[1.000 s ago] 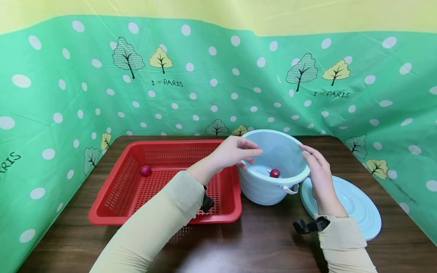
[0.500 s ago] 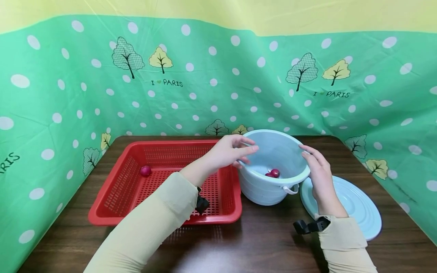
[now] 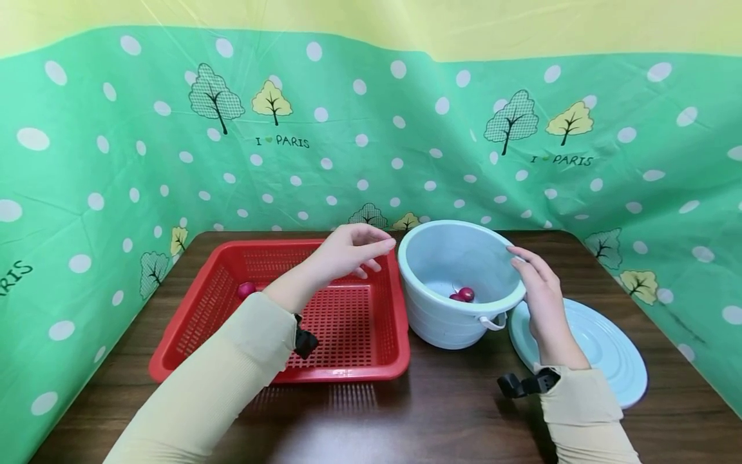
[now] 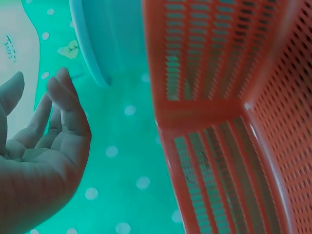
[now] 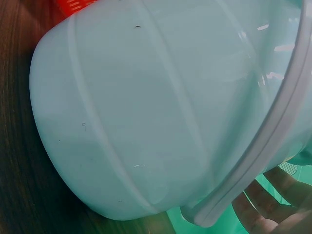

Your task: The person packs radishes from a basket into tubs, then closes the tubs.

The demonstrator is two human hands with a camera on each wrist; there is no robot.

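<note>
My left hand [image 3: 353, 248], its fingers loosely bent and holding nothing, is above the right back part of a red plastic basket [image 3: 278, 374]. In the left wrist view the same hand [image 4: 44, 141] shows an empty gap between thumb and fingers. My right hand [image 3: 542, 296] rests with its fingers against the right rim of a light blue bucket [image 3: 446, 325]. From the right wrist, those fingers [image 5: 265, 200] appear beyond the bucket's rim. Two red radishes [image 3: 466, 294] lie at the bottom of the bucket. Another radish [image 3: 246, 290] sits at the left in the basket.
A light blue round lid [image 3: 608, 348] lies on the dark wooden table [image 3: 452, 412], right of the bucket and partly behind my right forearm. The bucket stands close beside the basket. A green dotted cloth [image 3: 371, 161] hangs around the table's back and sides.
My left hand has moved left, from over the bucket to over the basket. A second radish has come into sight in the bucket. The right hand has stayed in place.
</note>
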